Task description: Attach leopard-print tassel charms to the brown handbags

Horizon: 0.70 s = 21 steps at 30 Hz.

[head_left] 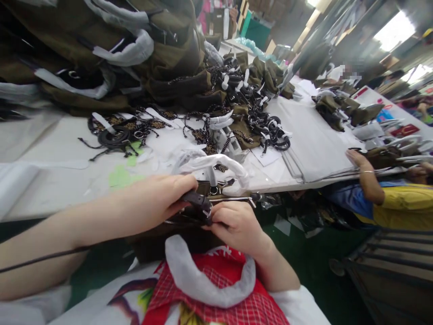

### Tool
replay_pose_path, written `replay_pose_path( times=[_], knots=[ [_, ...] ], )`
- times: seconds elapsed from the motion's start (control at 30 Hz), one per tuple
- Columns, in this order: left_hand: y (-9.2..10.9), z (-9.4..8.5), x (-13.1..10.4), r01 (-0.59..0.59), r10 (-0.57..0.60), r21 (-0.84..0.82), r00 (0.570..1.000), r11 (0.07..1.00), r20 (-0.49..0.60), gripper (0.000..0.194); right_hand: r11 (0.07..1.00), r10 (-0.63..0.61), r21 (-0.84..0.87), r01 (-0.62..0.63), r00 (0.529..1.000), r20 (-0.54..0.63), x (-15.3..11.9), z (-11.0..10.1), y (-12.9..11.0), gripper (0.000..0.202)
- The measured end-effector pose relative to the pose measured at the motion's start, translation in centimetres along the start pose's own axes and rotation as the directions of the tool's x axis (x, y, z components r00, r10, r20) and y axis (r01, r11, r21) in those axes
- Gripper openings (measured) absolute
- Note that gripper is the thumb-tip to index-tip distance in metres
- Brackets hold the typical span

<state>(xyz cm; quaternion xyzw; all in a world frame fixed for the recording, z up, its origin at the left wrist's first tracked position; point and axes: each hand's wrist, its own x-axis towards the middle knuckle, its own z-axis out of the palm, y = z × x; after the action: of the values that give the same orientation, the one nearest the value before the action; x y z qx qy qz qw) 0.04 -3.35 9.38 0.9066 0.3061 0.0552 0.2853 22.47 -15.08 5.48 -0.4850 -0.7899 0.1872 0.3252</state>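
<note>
My left hand point(162, 198) and my right hand point(237, 225) meet at the table's near edge over a dark brown bag point(176, 246) held in my lap. Both hands grip a dark strap end point(199, 205) with a metal clasp at the bag's top. A handle wrapped in white foam point(216, 163) arches above the bag, just behind my fingers. A second foam-wrapped handle point(203, 282) curves below my right hand, over my red patterned clothing.
The white table point(304, 135) carries coiled black straps point(113, 135), leopard-print trims and white tags. Olive-brown bags point(111, 49) are stacked at the back left. A co-worker's arm point(367, 178) with a bangle rests on the table's right edge.
</note>
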Motion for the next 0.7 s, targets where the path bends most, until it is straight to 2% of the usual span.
replay_pose_path(
  times=[0.07, 0.17, 0.23, 0.3, 0.37, 0.43, 0.47, 0.6, 0.7],
  knots=[
    [0.2, 1.3, 1.1, -0.001, -0.015, 0.128, 0.992, 0.992, 0.126, 0.008, 0.999, -0.012, -0.051, 0.014, 0.999, 0.034, 0.0, 0.5, 0.1, 0.022],
    [-0.1, 2.9, 2.1, 0.035, -0.09, 0.271, 0.978, 0.962, 0.19, 0.015, 0.999, -0.019, -0.029, 0.021, 0.998, 0.068, -0.2, 1.1, 0.4, 0.02],
    [0.1, 3.3, 2.2, 0.02, -0.097, 0.302, 0.965, 0.953, 0.242, 0.015, 1.0, -0.001, -0.013, 0.002, 0.998, 0.07, -0.2, 1.3, 0.5, 0.02],
    [0.6, 3.0, 2.1, -0.071, -0.018, 0.253, 0.943, 0.965, 0.333, 0.011, 1.0, 0.009, 0.003, -0.009, 0.996, 0.092, 0.0, 1.4, 0.4, 0.021],
    [1.1, 2.4, 1.8, -0.179, 0.105, 0.141, 0.901, 0.974, 0.421, 0.008, 0.999, 0.008, 0.038, -0.013, 0.992, 0.127, 0.1, 1.3, 0.5, 0.022],
    [1.2, 1.9, 1.6, -0.24, 0.205, 0.021, 0.869, 0.971, 0.45, 0.009, 0.997, 0.01, 0.07, -0.021, 0.989, 0.146, 0.1, 1.2, 0.6, 0.021],
    [1.2, 1.9, 1.5, -0.248, 0.225, -0.006, 0.867, 0.969, 0.445, 0.011, 0.997, 0.017, 0.075, -0.027, 0.99, 0.139, 0.0, 1.2, 0.7, 0.021],
    [0.3, 2.7, 1.8, -0.278, 0.207, 0.08, 0.852, 0.957, 0.482, 0.022, 0.999, 0.022, 0.046, -0.028, 0.991, 0.135, -0.1, 1.6, 0.9, 0.022],
    [-0.1, 3.4, 1.6, -0.234, 0.141, 0.131, 0.859, 0.963, 0.492, 0.022, 0.997, 0.051, 0.038, -0.06, 0.976, 0.211, -0.1, 1.4, 1.1, 0.019]
  ],
)
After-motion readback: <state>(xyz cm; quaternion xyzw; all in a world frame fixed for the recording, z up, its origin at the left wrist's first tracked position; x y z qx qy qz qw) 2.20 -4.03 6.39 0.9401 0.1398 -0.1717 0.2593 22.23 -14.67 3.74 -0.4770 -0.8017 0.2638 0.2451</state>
